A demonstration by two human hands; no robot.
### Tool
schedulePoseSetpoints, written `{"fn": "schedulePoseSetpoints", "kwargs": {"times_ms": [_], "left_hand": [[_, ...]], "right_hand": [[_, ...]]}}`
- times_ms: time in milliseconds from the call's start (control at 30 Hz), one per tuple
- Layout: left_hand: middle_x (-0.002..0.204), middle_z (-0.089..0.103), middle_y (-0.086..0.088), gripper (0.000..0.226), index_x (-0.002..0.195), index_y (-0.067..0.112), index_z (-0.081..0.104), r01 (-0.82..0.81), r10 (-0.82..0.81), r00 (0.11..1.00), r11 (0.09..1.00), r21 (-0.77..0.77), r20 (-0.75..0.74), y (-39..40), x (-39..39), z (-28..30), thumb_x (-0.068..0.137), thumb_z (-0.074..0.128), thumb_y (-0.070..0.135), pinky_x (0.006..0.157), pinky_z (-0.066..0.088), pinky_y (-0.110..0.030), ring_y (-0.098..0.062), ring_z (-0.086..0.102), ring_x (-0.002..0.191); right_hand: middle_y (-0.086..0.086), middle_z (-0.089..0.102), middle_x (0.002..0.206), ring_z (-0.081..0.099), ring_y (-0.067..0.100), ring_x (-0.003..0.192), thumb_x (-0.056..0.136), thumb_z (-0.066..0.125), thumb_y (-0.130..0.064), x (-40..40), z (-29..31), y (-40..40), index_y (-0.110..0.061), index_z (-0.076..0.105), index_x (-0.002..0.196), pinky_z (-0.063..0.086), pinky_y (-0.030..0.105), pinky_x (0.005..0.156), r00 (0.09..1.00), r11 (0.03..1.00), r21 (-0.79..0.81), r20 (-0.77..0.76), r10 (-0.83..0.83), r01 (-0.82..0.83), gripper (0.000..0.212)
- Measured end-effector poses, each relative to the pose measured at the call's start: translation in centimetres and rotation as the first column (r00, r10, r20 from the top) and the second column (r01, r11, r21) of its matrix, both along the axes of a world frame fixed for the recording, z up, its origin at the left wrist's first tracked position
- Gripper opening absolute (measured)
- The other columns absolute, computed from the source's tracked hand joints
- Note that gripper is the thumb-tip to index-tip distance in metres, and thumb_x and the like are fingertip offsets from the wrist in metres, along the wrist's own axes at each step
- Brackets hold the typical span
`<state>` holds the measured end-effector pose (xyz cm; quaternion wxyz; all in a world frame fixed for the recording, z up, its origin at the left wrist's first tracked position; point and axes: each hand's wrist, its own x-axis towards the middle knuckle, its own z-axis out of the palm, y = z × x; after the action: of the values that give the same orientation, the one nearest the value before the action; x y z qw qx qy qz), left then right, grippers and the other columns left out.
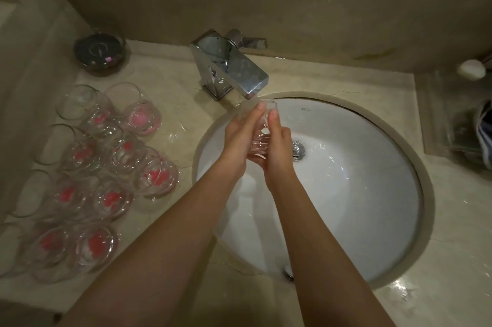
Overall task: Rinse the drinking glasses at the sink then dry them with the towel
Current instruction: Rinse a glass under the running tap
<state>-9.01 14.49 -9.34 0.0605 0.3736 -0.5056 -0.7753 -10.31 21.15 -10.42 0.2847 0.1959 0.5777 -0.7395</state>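
glasses point(106, 166) left of sink point(372, 193), faucet point(231, 68) behind

A single head-worn wide-angle camera looks steeply down and forward, close over the round white ceramic sink basin point(346, 193) set in the beige marble counter point(439, 260); both forearms enter from the bottom edge, and lines bow toward the corners.

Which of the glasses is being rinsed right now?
The glass held between both hands, left hand and right hand, under the tap over the sink. The others stand on the counter.
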Motion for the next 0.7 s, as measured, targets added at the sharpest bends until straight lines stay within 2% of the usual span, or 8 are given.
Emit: {"fn": "schedulePoseSetpoints", "kwargs": {"times_ms": [67, 167, 233, 300, 367, 500, 567, 700], "left_hand": [[0.104, 0.074, -0.007, 0.044, 0.122, 0.012, 0.066, 0.010, -0.010, 1.000, 0.999, 0.031, -0.013, -0.2, -0.1, 0.2, 0.087, 0.067, 0.039, 0.078, 0.056, -0.033, -0.022, 0.072, 0.092], [0.111, 0.072, -0.007, 0.042, 0.121, 0.019, 0.067, -0.043, 0.044, 0.999, 0.998, 0.039, -0.007, -0.1, -0.3, 0.2, 0.085, 0.069, 0.039, 0.076, 0.057, -0.031, -0.021, 0.072, 0.095], [0.109, 0.073, -0.005, 0.037, 0.118, 0.019, 0.068, -0.052, 0.052, 0.999, 0.999, -0.006, -0.010, 0.0, -0.2, 0.0, 0.086, 0.068, 0.038, 0.073, 0.057, -0.029, -0.018, 0.072, 0.095], [0.104, 0.074, -0.006, 0.035, 0.115, 0.015, 0.068, -0.034, 0.034, 0.999, 0.998, -0.051, 0.000, 0.1, -0.1, -0.3, 0.088, 0.066, 0.037, 0.065, 0.055, -0.027, -0.018, 0.071, 0.092], [0.097, 0.074, -0.006, 0.035, 0.111, 0.012, 0.068, -0.029, 0.030, 1.000, 0.999, -0.043, 0.011, 0.0, 0.2, -0.2, 0.087, 0.067, 0.038, 0.064, 0.053, -0.027, -0.019, 0.072, 0.088], [0.081, 0.074, 0.001, 0.029, 0.100, 0.014, 0.069, 0.015, -0.016, 0.999, 0.999, 0.030, 0.033, -0.2, 0.2, 0.2, 0.083, 0.072, 0.038, 0.067, 0.057, -0.032, -0.016, 0.072, 0.075], [0.080, 0.074, 0.000, 0.018, 0.093, 0.021, 0.068, 0.038, -0.039, 0.998, 0.999, 0.022, 0.041, -0.2, 0.1, 0.2, 0.085, 0.071, 0.037, 0.072, 0.059, -0.035, -0.018, 0.072, 0.075], [0.088, 0.074, 0.002, 0.019, 0.102, 0.023, 0.068, 0.010, -0.009, 1.000, 0.999, -0.047, 0.014, -0.1, 0.3, 0.0, 0.088, 0.067, 0.036, 0.071, 0.056, -0.032, -0.015, 0.072, 0.083]], "right_hand": [[0.009, 0.071, 0.112, 0.069, 0.025, 0.101, 0.087, 0.048, -0.067, -0.4, -0.5, 0.3, -0.016, 0.061, 0.116, 0.056, 0.041, 0.085, 0.999, 0.998, -0.062, 0.038, 0.034, -0.031, 0.060], [0.010, 0.070, 0.116, 0.067, 0.024, 0.106, 0.090, 0.042, -0.065, -0.4, -0.7, 0.2, -0.018, 0.065, 0.116, 0.052, 0.043, 0.095, 0.995, 0.983, -0.181, 0.093, 0.040, -0.022, 0.058], [0.012, 0.067, 0.117, 0.069, 0.025, 0.102, 0.085, 0.051, -0.067, -0.1, -0.7, -0.2, -0.014, 0.056, 0.121, 0.054, 0.046, 0.091, 0.997, 0.993, -0.117, 0.073, 0.031, -0.022, 0.065], [0.010, 0.063, 0.114, 0.069, 0.025, 0.097, 0.076, 0.062, -0.068, -0.1, -0.4, -0.5, -0.012, 0.046, 0.119, 0.059, 0.045, 0.082, 1.000, 0.999, 0.048, 0.019, 0.024, -0.025, 0.072], [0.009, 0.062, 0.112, 0.069, 0.023, 0.096, 0.070, 0.067, -0.069, -0.3, -0.4, -0.5, -0.013, 0.047, 0.114, 0.059, 0.046, 0.080, 1.000, 0.995, 0.097, -0.011, 0.027, -0.026, 0.074], [0.012, 0.071, 0.109, 0.070, 0.029, 0.097, 0.076, 0.052, -0.074, -0.5, -0.6, -0.1, -0.013, 0.064, 0.114, 0.056, 0.051, 0.084, 0.997, 0.995, -0.067, 0.040, 0.071, -0.068, 0.073], [0.011, 0.072, 0.107, 0.070, 0.027, 0.097, 0.087, 0.042, -0.070, -0.8, -0.7, 0.3, -0.012, 0.065, 0.114, 0.056, 0.045, 0.083, 0.994, 0.991, -0.112, 0.073, 0.079, -0.071, 0.068], [0.000, 0.066, 0.094, 0.067, 0.018, 0.089, 0.092, 0.043, -0.062, -0.7, 0.2, -0.1, -0.018, 0.057, 0.101, 0.056, 0.042, 0.085, 0.996, 0.995, 0.044, 0.033, 0.087, -0.088, 0.047]]}}
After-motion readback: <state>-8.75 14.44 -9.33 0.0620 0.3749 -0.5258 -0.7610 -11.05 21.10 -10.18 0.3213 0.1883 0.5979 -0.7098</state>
